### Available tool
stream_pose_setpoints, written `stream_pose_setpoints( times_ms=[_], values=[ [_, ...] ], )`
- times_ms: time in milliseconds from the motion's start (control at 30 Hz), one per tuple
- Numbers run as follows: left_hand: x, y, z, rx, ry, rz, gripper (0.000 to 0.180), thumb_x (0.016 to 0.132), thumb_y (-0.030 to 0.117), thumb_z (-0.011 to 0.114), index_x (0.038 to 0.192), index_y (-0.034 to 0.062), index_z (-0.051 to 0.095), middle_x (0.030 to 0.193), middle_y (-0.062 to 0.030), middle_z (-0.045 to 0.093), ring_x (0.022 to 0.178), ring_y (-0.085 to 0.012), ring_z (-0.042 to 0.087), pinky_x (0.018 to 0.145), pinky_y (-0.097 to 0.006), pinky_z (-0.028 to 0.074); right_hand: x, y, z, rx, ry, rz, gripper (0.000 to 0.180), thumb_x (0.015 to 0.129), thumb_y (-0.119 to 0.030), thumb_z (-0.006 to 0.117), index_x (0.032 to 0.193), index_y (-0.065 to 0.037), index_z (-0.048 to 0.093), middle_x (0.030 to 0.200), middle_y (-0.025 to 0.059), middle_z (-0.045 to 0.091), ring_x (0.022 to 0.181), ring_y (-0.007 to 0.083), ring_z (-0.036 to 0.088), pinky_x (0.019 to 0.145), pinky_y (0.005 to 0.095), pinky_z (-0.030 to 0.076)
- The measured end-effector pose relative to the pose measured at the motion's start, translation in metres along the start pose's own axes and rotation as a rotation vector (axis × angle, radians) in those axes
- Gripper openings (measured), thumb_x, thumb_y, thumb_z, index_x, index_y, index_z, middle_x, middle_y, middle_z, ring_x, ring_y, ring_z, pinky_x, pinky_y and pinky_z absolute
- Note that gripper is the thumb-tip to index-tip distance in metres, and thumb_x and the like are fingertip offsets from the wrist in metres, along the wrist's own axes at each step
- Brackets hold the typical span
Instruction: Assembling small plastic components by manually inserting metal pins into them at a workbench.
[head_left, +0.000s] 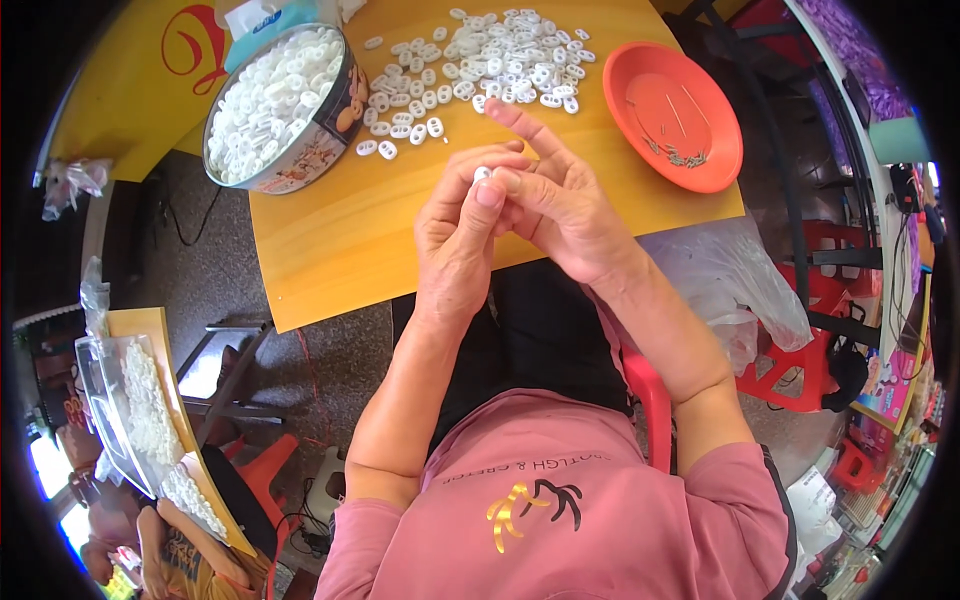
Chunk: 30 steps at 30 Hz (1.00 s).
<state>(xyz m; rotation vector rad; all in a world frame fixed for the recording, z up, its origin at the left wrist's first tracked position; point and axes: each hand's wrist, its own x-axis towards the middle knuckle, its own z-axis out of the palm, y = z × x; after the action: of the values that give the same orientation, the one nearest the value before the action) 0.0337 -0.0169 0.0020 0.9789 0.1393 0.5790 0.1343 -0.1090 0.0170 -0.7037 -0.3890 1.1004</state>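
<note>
Over the near part of the wooden table, my two hands meet. Between its thumb and fingers, my left hand (455, 215) pinches a small white plastic piece (483, 174). The thumb of my right hand (565, 205) presses in close beside that piece, while its index finger sticks out away from me. Whatever the right fingers grip is hidden. Beyond my hands lies a loose spread of white oval two-holed plastic pieces (515, 55). An orange-red plate (650, 80) to the right carries small metal pins (683, 158) and thin sticks.
A round tin (325, 150) heaped with white pieces stands at the table's left edge, with a tissue pack (270, 28) behind it. Plastic bags (730, 290) hang at the right by red chairs (795, 370). At lower left, another person (190, 555) sits beside a second table with white pieces.
</note>
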Motion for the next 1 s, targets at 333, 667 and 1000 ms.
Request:
stream_pose_setpoints(
  times_ms=[333, 667, 1000],
  values=[
    [-0.002, 0.009, -0.017, 0.036, -0.084, 0.094, 0.026, 0.096, 0.023, 0.061, 0.108, 0.0005, 0.066, 0.12, -0.0097, 0.055, 0.116, -0.0196, 0.051, 0.098, -0.032, 0.041, -0.001, 0.003, 0.02, -0.031, -0.021, 0.004, 0.063, 0.094, -0.009, 0.062, 0.148, -0.008, 0.03, 0.101, 0.0017, 0.06, 0.093, 0.0103, 0.059, 0.083, 0.0271, 0.05],
    [-0.007, 0.06, -0.081, 1.509, 0.233, 0.27, 0.025, 0.081, 0.004, 0.071, 0.105, -0.0005, 0.067, 0.089, -0.0132, 0.056, 0.086, -0.0294, 0.056, 0.073, -0.038, 0.046, 0.043, -0.022, -0.031, -1.623, 0.189, -0.586, 0.013, 0.087, -0.015, 0.066, 0.094, -0.005, 0.07, 0.088, 0.01, 0.066, 0.075, 0.0296, 0.065, 0.067, 0.0373, 0.053],
    [-0.011, 0.059, -0.092, 1.607, 0.322, 0.279, 0.025, 0.08, 0.009, 0.073, 0.103, -0.0012, 0.067, 0.088, -0.0123, 0.055, 0.085, -0.0295, 0.054, 0.076, -0.04, 0.045, 0.093, -0.023, -0.028, -1.93, 0.166, -0.6, 0.01, 0.088, -0.016, 0.064, 0.093, -0.012, 0.071, 0.088, 0.0106, 0.063, 0.077, 0.0298, 0.067, 0.067, 0.0402, 0.054]
  ],
)
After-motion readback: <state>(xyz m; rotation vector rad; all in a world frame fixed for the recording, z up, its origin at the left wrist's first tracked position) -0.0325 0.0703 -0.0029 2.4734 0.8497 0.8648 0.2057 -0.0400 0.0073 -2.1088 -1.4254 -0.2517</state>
